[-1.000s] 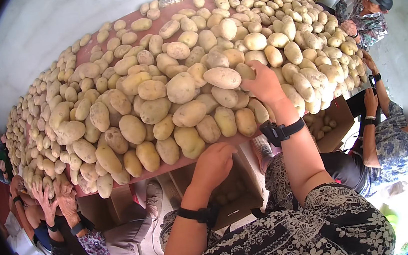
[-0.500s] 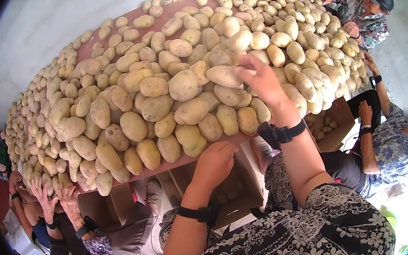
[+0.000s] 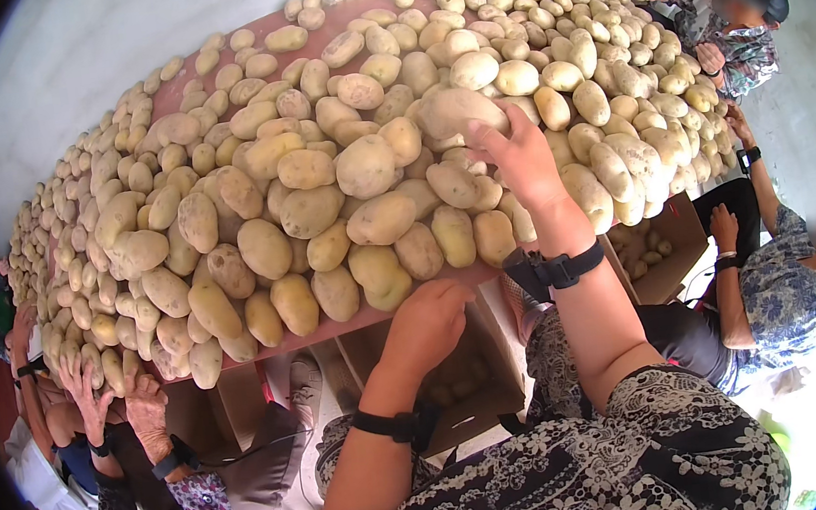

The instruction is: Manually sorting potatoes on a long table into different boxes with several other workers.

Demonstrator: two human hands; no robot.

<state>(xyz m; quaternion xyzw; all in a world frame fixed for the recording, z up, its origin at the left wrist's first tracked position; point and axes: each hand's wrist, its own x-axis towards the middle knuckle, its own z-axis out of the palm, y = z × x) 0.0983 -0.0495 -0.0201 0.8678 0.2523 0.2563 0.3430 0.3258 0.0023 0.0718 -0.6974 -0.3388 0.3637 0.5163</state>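
A broad heap of pale yellow potatoes [image 3: 365, 165] covers most of a reddish table [image 3: 377, 1]. My right hand [image 3: 524, 156] reaches over the heap, its thumb and fingers closed round the right end of one large, oval potato [image 3: 455, 112]. That potato sits raised above its neighbours. My left hand [image 3: 430, 321] is curled in a loose fist at the table's near edge, just below the front row of potatoes. Its palm and fingertips are hidden, so I cannot tell if anything is inside.
Under the near edge stand cardboard boxes [image 3: 469, 423], several potatoes inside. Another box [image 3: 686, 245] with potatoes is at the right. Close on my left, a co-worker's hands [image 3: 149, 416] touch the heap's edge. More people sit at the right [image 3: 785, 298] and far right [image 3: 725, 17].
My right hand has taken the potato it was touching up off the heap, moving it slightly away from me. My left hand stays almost still. The neighbour's hands at left shift slightly.
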